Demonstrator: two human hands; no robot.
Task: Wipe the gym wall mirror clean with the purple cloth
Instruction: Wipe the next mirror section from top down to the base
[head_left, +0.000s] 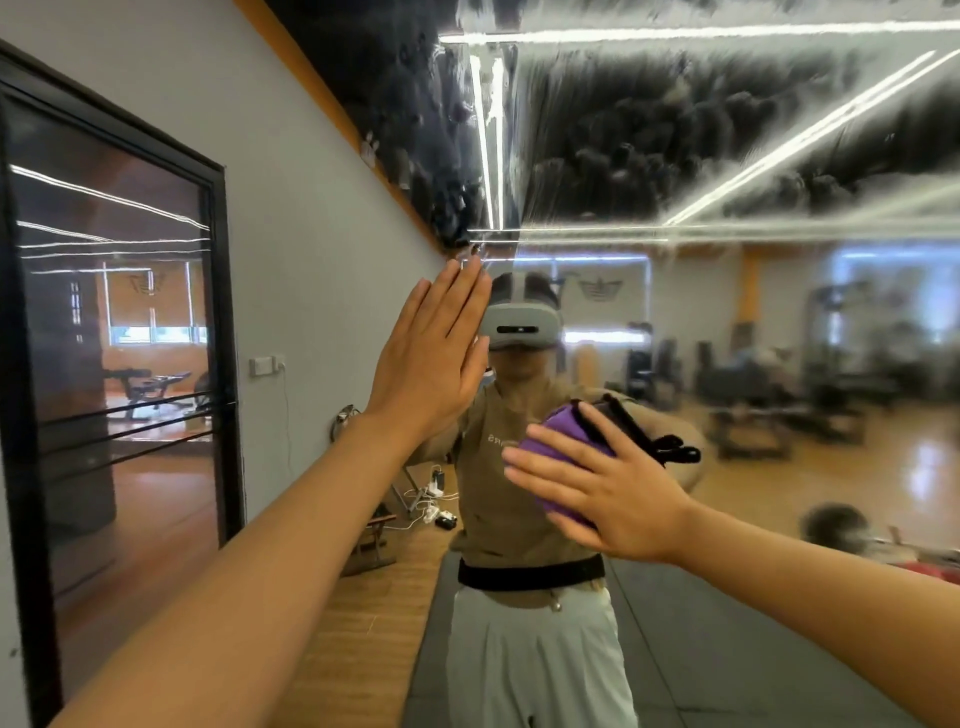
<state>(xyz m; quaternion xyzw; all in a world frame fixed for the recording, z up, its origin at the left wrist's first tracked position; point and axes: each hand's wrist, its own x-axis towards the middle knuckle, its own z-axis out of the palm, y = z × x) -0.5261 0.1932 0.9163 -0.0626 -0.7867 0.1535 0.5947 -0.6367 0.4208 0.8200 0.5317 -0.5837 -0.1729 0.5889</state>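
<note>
Streaky mirror (727, 156), black-framed door (119, 338) left; floor cables (431, 499)

Glossy glass mirror (779, 364) (smeared); soft cloth (558, 441).

A black-framed glass door (114, 332) stood at left in a grey wall (311, 249). A white switch plate (262, 365) was mounted beside it. On the wooden floor (332, 654) near the wall lay a power strip with cables (434, 499).
</note>
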